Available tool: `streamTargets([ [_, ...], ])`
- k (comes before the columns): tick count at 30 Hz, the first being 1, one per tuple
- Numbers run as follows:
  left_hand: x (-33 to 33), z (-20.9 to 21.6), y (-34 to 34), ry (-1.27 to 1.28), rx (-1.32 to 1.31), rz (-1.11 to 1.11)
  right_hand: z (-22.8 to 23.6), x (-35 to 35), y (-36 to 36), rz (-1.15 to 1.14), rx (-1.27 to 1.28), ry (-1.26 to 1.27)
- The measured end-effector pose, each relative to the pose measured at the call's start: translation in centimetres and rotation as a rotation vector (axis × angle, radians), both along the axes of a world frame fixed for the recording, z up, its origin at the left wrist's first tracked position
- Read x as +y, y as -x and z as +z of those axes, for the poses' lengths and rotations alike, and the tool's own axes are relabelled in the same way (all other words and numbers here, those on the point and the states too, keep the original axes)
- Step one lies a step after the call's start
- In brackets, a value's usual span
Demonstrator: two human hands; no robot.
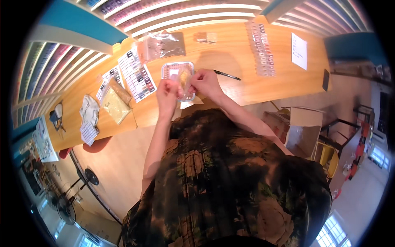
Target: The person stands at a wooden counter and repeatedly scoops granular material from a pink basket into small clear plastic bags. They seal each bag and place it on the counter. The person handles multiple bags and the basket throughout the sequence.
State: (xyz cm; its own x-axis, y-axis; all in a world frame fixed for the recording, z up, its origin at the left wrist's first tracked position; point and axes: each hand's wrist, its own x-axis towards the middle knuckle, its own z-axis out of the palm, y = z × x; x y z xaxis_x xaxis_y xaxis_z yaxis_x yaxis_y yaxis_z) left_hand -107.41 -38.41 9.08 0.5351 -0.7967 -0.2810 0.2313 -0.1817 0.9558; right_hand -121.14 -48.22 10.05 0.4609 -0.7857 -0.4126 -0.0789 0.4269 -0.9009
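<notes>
Near the table's front edge, both my hands pinch a small clear plastic bag (pixel 184 77) with yellow contents. My left hand (pixel 166 94) grips its left side with the fingers closed. From the right, my right hand (pixel 207 83) pinches the bag's other edge between thumb and fingers. Directly beneath them sits a white-rimmed plastic tray (pixel 177 63), partly covered by the bag and my hands. What lies in the tray is too small to make out. A black pen (pixel 227 75) rests just right of my right hand.
Beyond the tray lie a large clear bag (pixel 170 45) and a small packet (pixel 205 38). Printed sheets (pixel 138 78), a bag of yellow material (pixel 115 106) and a cloth (pixel 89 109) are leftward. Rightward are rows of small pieces (pixel 261 49), white paper (pixel 299 51) and a cardboard box (pixel 304 123).
</notes>
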Motion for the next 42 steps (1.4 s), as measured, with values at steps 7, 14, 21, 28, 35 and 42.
streamTargets([
  [7, -0.5, 5.8, -2.9, -0.223, -0.944, -0.187, 1.0, -1.4, 1.8, 0.185, 0.3, 0.464],
  [14, -0.6, 5.2, -2.3, -0.271, -0.812, -0.151, 1.0, -2.3, 4.3, 0.133, 0.125, 0.24],
  [21, -0.1, 5.1, -1.7, -0.268, -0.72, -0.063, -4.8, -9.2, 9.7, -0.053, 0.195, 0.233],
  [28, 0.8, 4.2, -1.8, -0.267, -0.717, 0.033, -7.1, -19.7, 15.1, -0.082, 0.427, 0.464],
  [35, 1.5, 3.4, -3.4, -0.399, -0.943, 0.114, -6.0, -24.4, 15.0, -0.058, 0.531, 0.499],
  [42, 1.5, 1.9, -5.5, -0.516, -0.793, 0.15, -6.6, -27.3, 16.3, -0.076, 0.644, 0.53],
])
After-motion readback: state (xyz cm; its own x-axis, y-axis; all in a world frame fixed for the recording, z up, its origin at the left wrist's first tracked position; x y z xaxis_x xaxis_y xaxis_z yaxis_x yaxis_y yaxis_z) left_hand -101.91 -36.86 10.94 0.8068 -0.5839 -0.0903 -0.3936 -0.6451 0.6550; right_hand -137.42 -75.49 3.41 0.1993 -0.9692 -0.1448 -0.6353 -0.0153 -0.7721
